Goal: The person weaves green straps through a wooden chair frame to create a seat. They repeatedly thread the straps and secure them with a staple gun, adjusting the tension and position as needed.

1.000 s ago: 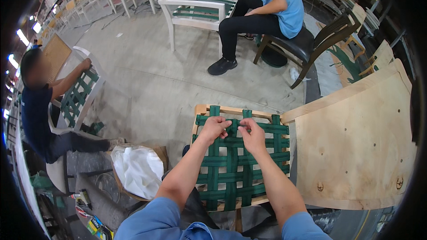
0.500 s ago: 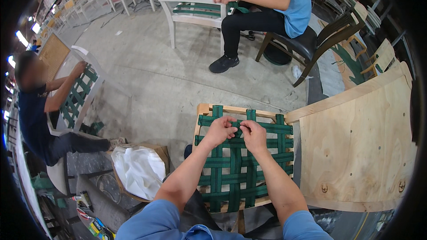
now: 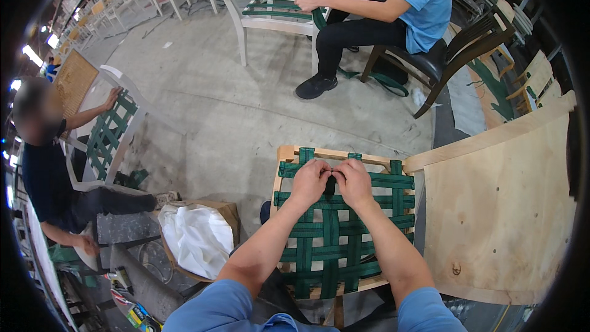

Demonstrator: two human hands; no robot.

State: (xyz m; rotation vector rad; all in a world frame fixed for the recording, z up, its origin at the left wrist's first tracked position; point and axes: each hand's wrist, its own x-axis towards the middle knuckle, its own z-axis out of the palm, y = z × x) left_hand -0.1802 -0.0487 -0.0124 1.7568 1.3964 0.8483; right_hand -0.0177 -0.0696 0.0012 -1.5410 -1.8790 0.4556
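Before me is a wooden chair frame [image 3: 286,152] whose seat carries dark green webbing [image 3: 330,230], woven in crossing bands. My left hand [image 3: 311,181] and my right hand [image 3: 354,182] meet over the far part of the seat. Thumbs and fingertips of both are pinched together on a green webbing strap [image 3: 330,187], one of the lengthwise bands. The strap's tip is mostly hidden by the fingers. To the right of the seat rises the chair's plywood back [image 3: 491,209].
A carton [image 3: 228,212] with white cloth [image 3: 193,240] stands at left. One co-worker [image 3: 46,172] sits by a webbed white chair [image 3: 136,107]; another [image 3: 424,9], on a dark chair [image 3: 452,64], holds webbing at a white armchair [image 3: 276,23]. Tools [image 3: 132,307] lie lower left.
Both my hands have drawn closer together on the strap. The left co-worker has lowered one hand from the webbing. The far co-worker's arms have moved, and a loose strap now hangs there.
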